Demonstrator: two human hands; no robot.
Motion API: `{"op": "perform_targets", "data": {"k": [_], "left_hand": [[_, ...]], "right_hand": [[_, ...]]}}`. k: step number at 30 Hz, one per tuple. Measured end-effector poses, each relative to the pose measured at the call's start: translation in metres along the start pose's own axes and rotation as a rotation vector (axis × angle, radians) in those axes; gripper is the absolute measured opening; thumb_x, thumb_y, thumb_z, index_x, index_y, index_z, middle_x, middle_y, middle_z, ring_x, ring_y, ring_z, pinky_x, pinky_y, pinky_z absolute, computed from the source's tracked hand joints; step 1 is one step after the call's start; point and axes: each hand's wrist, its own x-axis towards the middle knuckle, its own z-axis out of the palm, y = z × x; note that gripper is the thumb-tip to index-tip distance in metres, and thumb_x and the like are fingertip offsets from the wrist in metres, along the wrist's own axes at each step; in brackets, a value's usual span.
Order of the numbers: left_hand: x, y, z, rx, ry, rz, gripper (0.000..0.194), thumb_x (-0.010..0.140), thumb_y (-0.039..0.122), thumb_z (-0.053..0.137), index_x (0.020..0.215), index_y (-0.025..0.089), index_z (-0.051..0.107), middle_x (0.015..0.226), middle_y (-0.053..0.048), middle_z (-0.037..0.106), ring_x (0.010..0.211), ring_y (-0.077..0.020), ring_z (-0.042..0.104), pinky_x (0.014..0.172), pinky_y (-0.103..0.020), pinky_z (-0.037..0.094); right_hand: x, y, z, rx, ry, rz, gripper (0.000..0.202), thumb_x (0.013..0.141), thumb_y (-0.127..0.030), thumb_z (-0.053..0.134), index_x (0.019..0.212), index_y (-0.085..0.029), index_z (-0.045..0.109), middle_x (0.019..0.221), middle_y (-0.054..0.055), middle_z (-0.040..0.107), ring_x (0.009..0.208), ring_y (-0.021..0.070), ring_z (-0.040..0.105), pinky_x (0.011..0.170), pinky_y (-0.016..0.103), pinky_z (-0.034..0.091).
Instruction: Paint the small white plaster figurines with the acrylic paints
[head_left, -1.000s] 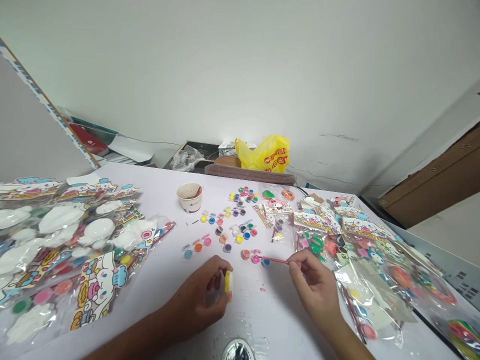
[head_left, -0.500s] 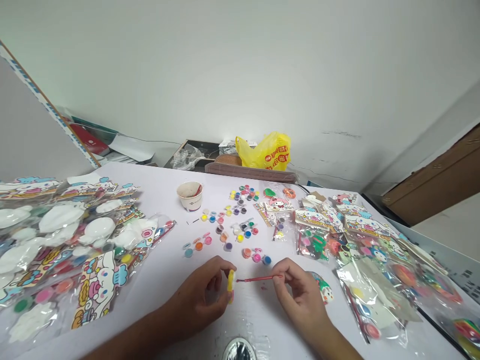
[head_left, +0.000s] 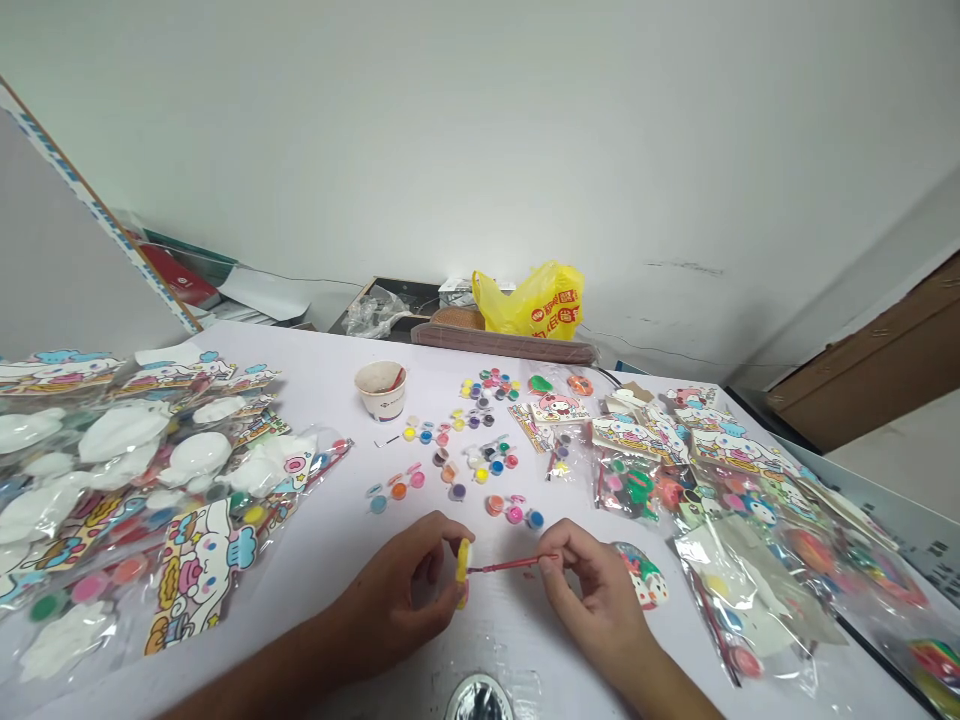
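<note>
A small figure (head_left: 463,574), yellow with some pink and white, stands on edge between the thumb and fingers of my left hand (head_left: 409,590). My right hand (head_left: 596,590) pinches a thin red paintbrush (head_left: 514,565), which points left. The dark brush tip meets or nearly meets the side of the small figure. Beyond my hands lie small open paint pots, among them a pink one (head_left: 514,515) and a blue one (head_left: 535,520). A painted round piece (head_left: 646,578) rests partly behind my right hand.
A paper cup (head_left: 381,392) with a red brush inside stands beyond the paints. Bagged white figures (head_left: 199,455) cover the left side, and bagged painting kits (head_left: 637,440) the right. A yellow plastic bag (head_left: 529,300) sits at the back. A round silvery object (head_left: 478,698) lies in front.
My right hand has moved slightly left, bringing the brush tip from just beside the small figure up to it. My left hand has barely moved.
</note>
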Motion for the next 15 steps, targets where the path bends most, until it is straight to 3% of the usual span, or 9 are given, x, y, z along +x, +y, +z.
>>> {"op": "perform_targets", "data": {"k": [15], "left_hand": [[0.0003, 0.0043, -0.0012, 0.005, -0.004, -0.014, 0.027, 0.085, 0.022, 0.054, 0.112, 0.023, 0.053, 0.081, 0.001, 0.049, 0.071, -0.0137, 0.046, 0.064, -0.025, 0.041]], "right_hand": [[-0.0001, -0.0006, 0.0, 0.0, 0.016, 0.025, 0.018, 0.09, -0.027, 0.051, 0.075, -0.02, 0.051, 0.057, -0.005, 0.039, 0.052, 0.0114, 0.037, 0.05, 0.023, 0.033]]}}
